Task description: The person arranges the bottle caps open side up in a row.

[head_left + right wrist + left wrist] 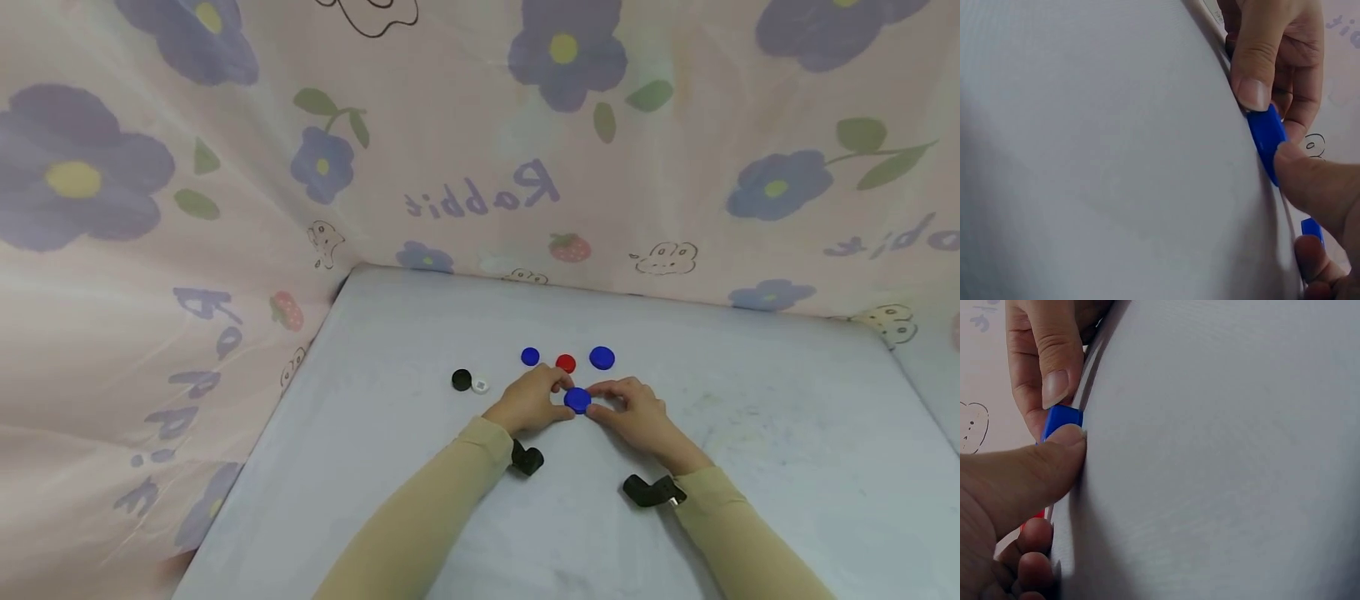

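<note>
A round blue disc (577,401) sits low over the white table between my two hands. My left hand (534,400) grips its left side with thumb and fingers, and my right hand (636,417) holds the right side the same way. Seen edge-on in the left wrist view, the blue disc (1063,417) has both thumbs against its edge. From the right wrist, the same blue disc (1266,140) looks thick and slightly tilted. Just beyond the left fingers lies a red disc (566,364), partly covered by them.
Behind the hands lie a smaller blue disc (530,357) and another large blue disc (602,358). To the left, a black disc (462,380) touches a white piece (481,386) with a cross mark. A flowered curtain (480,142) borders the table's back and left edges.
</note>
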Tool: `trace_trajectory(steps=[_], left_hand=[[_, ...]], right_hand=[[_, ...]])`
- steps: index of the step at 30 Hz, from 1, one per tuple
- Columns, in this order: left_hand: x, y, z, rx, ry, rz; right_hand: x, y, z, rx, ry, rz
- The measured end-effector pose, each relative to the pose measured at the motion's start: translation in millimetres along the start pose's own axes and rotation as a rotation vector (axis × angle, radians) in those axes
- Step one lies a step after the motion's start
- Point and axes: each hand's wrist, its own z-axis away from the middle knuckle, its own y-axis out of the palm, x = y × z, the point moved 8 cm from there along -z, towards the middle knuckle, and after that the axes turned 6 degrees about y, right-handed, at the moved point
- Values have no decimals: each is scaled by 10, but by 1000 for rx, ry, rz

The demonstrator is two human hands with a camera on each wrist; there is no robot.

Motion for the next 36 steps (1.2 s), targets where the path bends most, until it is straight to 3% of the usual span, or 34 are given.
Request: trace_trajectory(steps=[9,17,27,36], left_hand=[[36,5,-26,-27,14,-9],[6,-18,47,-48,-6,171],[14,-47,165,-86,25,236],[20,-146,261,-94,31,255]], right_hand=[[-19,0,-11,29,10,-30],[8,43,16,91,27,-115],[245,18,69,31,-97,-104],[332,43,68,17,-98,-85]])
